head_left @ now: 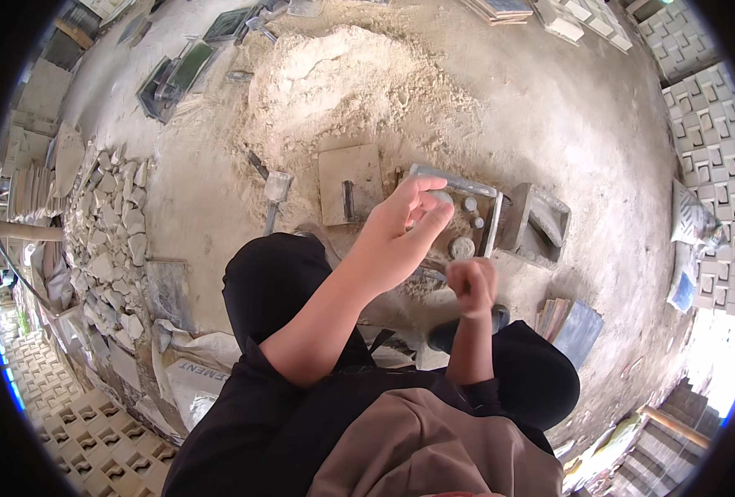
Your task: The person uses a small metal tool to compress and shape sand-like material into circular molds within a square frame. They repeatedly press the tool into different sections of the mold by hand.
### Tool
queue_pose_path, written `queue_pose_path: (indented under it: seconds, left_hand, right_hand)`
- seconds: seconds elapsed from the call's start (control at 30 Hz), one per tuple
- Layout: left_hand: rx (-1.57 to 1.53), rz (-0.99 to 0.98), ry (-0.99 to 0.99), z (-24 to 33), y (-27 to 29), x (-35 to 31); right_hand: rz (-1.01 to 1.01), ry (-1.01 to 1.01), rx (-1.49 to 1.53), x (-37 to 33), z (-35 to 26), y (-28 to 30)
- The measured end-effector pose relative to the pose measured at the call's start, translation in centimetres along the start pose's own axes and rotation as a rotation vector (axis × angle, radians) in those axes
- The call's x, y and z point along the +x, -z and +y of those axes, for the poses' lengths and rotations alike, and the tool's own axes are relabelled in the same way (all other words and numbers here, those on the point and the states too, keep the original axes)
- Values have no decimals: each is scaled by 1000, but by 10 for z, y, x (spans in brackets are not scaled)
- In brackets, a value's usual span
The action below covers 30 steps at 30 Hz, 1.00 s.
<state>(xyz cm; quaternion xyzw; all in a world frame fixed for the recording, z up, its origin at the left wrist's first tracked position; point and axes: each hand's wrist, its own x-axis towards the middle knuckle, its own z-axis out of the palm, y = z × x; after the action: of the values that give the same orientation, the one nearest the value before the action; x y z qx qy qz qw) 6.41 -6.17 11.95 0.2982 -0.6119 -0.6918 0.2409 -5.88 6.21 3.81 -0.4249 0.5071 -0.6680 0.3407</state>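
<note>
While you are crouching over the dusty floor [624, 157], the metal frame [458, 180] is lying just in front of you, partly hidden behind your hands; inside it several round discs [462, 248] are sitting, two small ones near the one o'clock corner and a bigger one at six. Your left hand [413, 217] is hanging over the frame's nine o'clock side, thumb and fingers curving toward each other with a narrow gap; a pale disc is showing there, but I cannot tell whether you are gripping it. Your right hand [472, 286] is curling into a fist just beyond the six o'clock disc; whether it is hiding anything, I cannot tell.

A low knuckle or wrist could be nudging a disc out of place, since the discs are looking loose; your left forearm is covering part of the frame, so a bumped bar could be going unnoticed.

The frame's far bar is running from about half past nine to half past three, its right bar from twelve toward six; which is the long axis, I cannot tell.

Farther out, an open-topped box [512, 228] is standing at three o'clock, a square plate [327, 184] is lying at ten, and a powder heap [342, 74] is spreading at eleven.
</note>
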Motion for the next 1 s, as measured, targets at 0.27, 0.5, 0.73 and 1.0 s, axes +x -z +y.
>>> queue_pose_path:
  seconds: [0.27,0.5,0.73,1.0]
  left_hand:
    - [25,-50,87,-3,-3,7]
    - [45,-85,83,1,-10,9]
    - [0,-28,92,2,-11,16]
    - [-1,-40,90,1,-15,17]
  right_hand:
    - [121,-36,33,-9,-2,20]
    - [260,155,59,-11,-14,27]
    - [317,105,81,-6,-18,20]
    - [375,102,23,-12,-5,24]
